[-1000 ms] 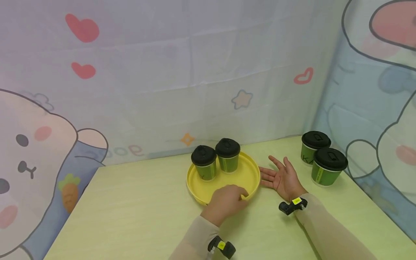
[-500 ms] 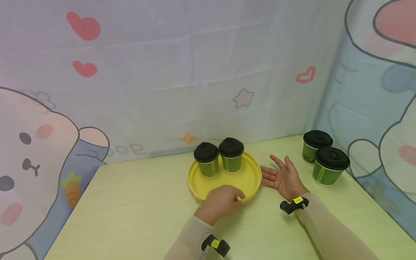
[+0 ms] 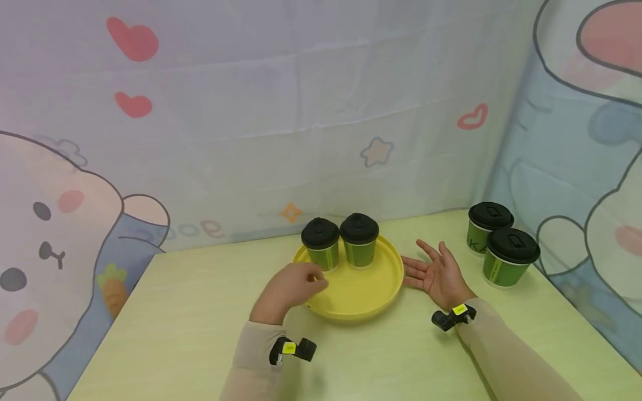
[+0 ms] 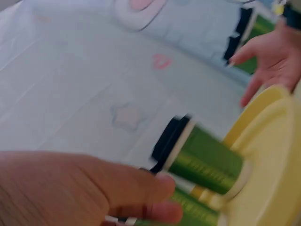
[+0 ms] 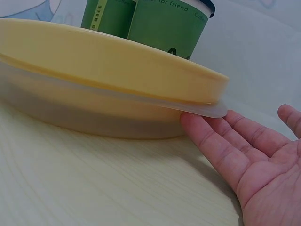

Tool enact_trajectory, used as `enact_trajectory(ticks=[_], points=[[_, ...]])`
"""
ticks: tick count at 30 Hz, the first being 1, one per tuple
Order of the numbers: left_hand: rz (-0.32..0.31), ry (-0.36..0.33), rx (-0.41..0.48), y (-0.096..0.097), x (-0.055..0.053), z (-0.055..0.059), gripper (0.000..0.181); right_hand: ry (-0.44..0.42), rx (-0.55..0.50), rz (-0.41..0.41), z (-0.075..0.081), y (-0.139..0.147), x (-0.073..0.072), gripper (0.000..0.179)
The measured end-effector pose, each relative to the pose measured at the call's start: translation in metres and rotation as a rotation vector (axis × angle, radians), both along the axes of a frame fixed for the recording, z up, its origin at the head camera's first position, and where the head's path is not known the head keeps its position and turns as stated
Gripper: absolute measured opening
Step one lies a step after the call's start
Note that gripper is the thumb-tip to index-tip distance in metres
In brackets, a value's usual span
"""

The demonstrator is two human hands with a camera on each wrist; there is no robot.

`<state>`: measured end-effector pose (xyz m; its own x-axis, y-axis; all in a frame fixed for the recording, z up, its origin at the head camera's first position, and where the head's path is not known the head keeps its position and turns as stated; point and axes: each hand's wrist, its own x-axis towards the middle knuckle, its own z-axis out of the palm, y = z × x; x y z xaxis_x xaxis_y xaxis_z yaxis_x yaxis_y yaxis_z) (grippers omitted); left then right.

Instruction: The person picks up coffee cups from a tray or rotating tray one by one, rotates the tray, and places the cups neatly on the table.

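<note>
- Pale printed cloth point(image 3: 225, 111) hung behind a light yellow-green table point(image 3: 200, 345), with hearts, stars and a cartoon animal point(image 3: 60, 250) on it.
- Near the middle of the table sat a round yellow tray point(image 3: 356, 295); seen from the right wrist, its lower part was pale and translucent.
- Two green cups with black lids stood upright on the tray, side by side towards its back: a left cup point(image 3: 326, 259) and a right cup point(image 3: 360, 253).
- Near the tray's left side, the left hand point(image 3: 288, 289) had its fingers loosely bent and the thumb close to the index finger, with nothing seen in its grip (blur at the left wrist hid whether it touched the left cup).
- Across from it, the right hand point(image 3: 437, 278) lay palm up and spread wide, gripping nothing, its fingertips against the tray's edge.
- Beyond the right hand, a rear cup point(image 3: 475, 238) and a front cup point(image 3: 504, 270), likewise green and black-lidded, stood close together on the table.
- Both arms wore beige sleeves point(image 3: 511, 351) and small black wrist cameras point(image 3: 453, 317).
</note>
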<state>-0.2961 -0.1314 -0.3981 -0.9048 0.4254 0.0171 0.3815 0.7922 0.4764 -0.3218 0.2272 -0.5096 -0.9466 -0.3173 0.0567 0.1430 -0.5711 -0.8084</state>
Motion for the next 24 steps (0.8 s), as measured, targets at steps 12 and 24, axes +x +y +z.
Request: enact_trajectory(ticks=[12,24], points=[[0.476,-0.111,0.361,-0.048,-0.034,-0.063,0.057,0.012,-0.01,0.008,-0.001,-0.002,0.001,0.082],[0.508,-0.107,0.817,-0.034,-0.044,-0.106,0.048,0.007,-0.003,-0.004,-0.001,-0.003,0.001,0.081]])
